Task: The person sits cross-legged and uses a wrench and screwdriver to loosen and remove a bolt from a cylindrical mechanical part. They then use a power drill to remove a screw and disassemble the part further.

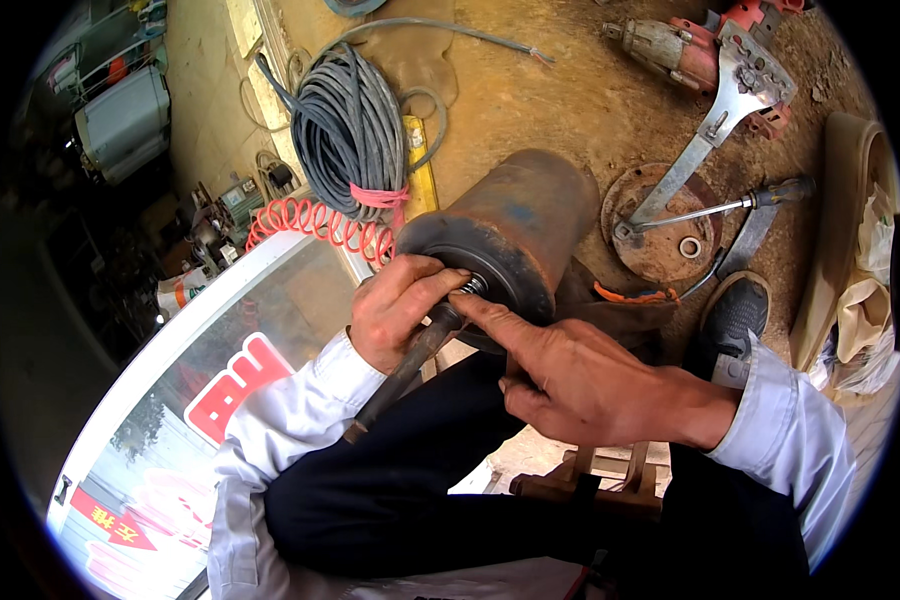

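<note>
Rusty brown metal cylinder [542, 205]: just ahead of both hands; long axis runs from near end at lower left to far end at upper right. Support hidden.
Black round end face [518, 275]: cylinder's near end, facing the person.
Dark metal shaft [400, 378]: out of the end face, roughly in line with the cylinder; free end points lower left, above the dark trouser leg [370, 480].
Silver coil spring [475, 285]: at the shaft's inner end, by the end face, between the two hands' fingertips.
Left hand [395, 312]: left of the shaft, fingers curled, tips at the spring. Can't tell if they pinch it.
Right hand [595, 385]: right of the shaft, index extended to the spring, other fingers bent. Can't tell if it grips.
Nearer hand: neither, both reach the spring.
Floor right: rusty round disc [655, 257], dark-handled screwdriver [755, 200] across it.
Upper left: grey cable coil [350, 130], apart from the hands.
</note>
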`<state>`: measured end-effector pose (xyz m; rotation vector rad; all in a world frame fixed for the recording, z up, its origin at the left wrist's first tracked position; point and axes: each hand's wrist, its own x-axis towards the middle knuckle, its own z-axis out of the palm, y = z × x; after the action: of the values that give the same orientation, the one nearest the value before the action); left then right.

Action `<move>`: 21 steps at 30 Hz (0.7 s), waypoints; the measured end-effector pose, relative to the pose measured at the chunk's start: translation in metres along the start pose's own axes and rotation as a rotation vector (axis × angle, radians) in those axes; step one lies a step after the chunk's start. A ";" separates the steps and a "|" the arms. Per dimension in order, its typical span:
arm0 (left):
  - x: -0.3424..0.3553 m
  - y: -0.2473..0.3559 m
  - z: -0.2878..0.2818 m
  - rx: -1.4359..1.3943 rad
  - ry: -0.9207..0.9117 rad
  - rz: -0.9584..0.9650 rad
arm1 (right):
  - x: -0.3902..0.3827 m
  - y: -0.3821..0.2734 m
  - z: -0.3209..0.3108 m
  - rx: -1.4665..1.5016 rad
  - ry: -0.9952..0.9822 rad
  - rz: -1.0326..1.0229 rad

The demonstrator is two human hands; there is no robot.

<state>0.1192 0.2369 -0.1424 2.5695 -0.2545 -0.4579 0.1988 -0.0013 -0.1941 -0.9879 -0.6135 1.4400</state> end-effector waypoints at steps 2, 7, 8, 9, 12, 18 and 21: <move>-0.002 0.003 0.003 -0.015 0.020 -0.030 | 0.000 -0.006 0.000 0.092 0.107 0.034; -0.008 -0.004 0.005 -0.061 0.021 -0.003 | -0.003 0.000 0.000 0.161 0.190 -0.010; -0.008 -0.004 0.003 -0.080 0.017 -0.013 | -0.003 -0.001 0.001 0.155 0.199 0.002; -0.008 -0.005 0.003 -0.098 0.013 -0.023 | -0.003 -0.002 0.002 0.148 0.207 0.014; -0.010 -0.001 0.003 -0.173 0.025 -0.086 | -0.004 -0.002 0.005 0.139 0.226 0.020; -0.009 0.006 -0.004 -0.232 0.041 -0.094 | -0.005 -0.006 0.007 0.077 0.275 -0.003; -0.017 0.008 -0.005 -0.244 0.051 -0.117 | -0.005 -0.008 0.011 -0.012 0.340 -0.099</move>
<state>0.1048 0.2372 -0.1292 2.3606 -0.0272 -0.4360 0.1933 -0.0027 -0.1808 -1.1642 -0.4150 1.1487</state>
